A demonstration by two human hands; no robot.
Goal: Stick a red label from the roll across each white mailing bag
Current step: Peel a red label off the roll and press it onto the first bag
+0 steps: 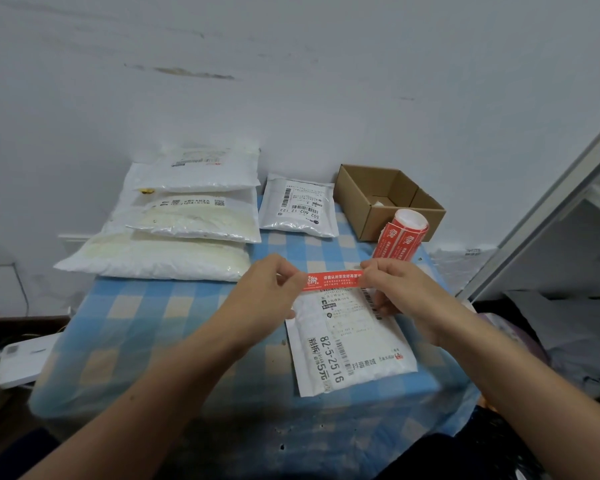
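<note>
Stretched level between two grips, a red label point(333, 281) with white print; left grip point(271, 289) pinching its left end between thumb and fingertips; right grip point(395, 289) pinching its right end the same way, lower fingers curled over the barcode strip below. Label running crosswise, midway between the grips, over the far edge of a white mailing bag point(350, 344); cannot tell whether already touching the bag or held just above it.

Bag flat on the worktop point(153, 323), toward its near right part, printed slip facing up, slightly turned; most of the bag lying nearer than both grips, only its far edge under the label. Worktop covered in a blue and cream checked cloth.

Just beyond the right grip, a roll of red labels point(404, 233), tilted, up against the front of an open cardboard box point(388, 202); a loose strip of labels hanging from the roll down toward the right grip. Something small and white inside the box; too little showing to tell what.

Left of the box, a smaller white bag point(298, 206) lying flat, barcode slip up; left of that, a stack of larger white bags point(187, 220), lowest one overhanging the worktop's left edge. Behind everything, a pale scuffed wall point(291, 81).
</note>
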